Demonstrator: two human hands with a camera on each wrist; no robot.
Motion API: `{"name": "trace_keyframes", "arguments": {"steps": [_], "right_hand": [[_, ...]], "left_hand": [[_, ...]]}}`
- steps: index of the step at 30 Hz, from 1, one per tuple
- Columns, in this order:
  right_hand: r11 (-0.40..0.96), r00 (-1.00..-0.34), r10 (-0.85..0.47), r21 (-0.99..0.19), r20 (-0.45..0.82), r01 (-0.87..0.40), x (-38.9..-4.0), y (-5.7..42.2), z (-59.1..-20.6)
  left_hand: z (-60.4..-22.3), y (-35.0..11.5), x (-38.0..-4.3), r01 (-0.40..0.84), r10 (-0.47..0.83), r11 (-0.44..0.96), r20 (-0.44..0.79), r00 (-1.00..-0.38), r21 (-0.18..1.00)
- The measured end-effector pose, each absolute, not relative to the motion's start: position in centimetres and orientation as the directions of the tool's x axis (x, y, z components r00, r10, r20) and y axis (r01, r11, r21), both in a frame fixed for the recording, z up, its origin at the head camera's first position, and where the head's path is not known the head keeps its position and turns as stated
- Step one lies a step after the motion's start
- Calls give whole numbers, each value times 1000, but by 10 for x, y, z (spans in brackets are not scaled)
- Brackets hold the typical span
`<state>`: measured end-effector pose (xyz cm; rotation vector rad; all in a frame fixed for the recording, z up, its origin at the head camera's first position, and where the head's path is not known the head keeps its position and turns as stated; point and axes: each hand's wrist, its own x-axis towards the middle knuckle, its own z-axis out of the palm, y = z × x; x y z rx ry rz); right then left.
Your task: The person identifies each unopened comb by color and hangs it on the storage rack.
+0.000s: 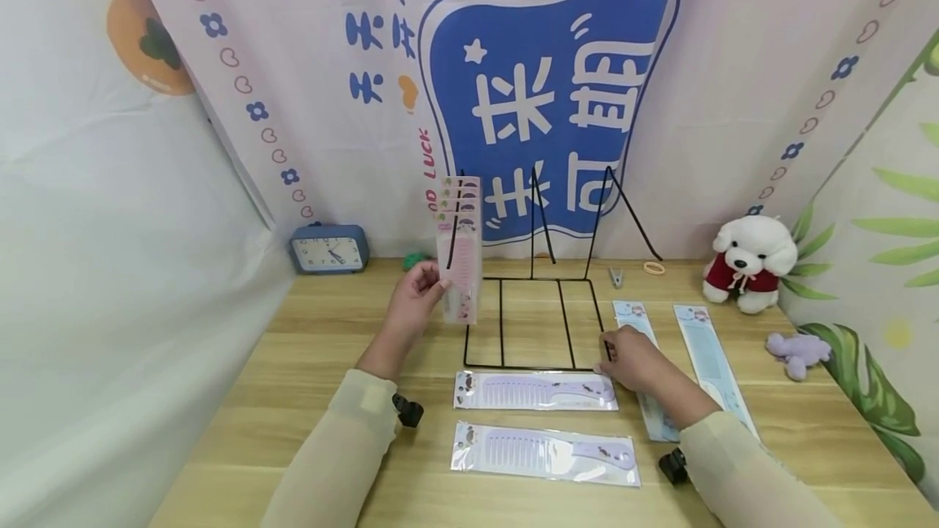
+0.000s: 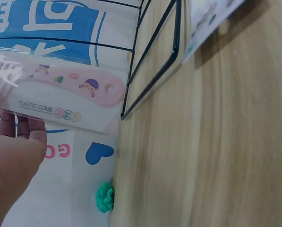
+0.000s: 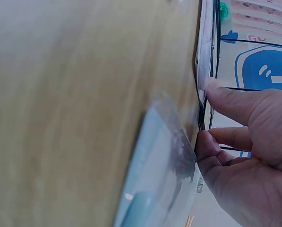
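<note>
pinching a packaged pink comb point(image 1: 464, 255) is the left hand point(image 1: 415, 298), while the right hand point(image 1: 631, 357) grips the black rack point(image 1: 528, 367).

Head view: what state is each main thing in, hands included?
Pink comb packets: hanging
Black rack: standing upright
Left hand: pinching a pink comb packet
Right hand: gripping the rack's base
Purple combs: packaged, lying flat
Blue packets: lying flat
Clock: upright
Plush dog: sitting
Purple plush: lying
</note>
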<state>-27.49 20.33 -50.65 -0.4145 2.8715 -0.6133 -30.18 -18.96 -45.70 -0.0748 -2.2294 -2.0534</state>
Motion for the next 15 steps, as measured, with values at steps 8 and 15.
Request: {"name": "trace_keyframes", "arguments": {"steps": [8,15], "right_hand": [[879,-948,-300,-418,-111,-229,-274,203,-505],[880,-946,-302,-415,-117,-229,-273,203,-503]], "left_hand": [[-461,-195,-300,60,-31,132,65,-997,989],[-481,-214,-295,12,-57,333,33,-998,943]]}}
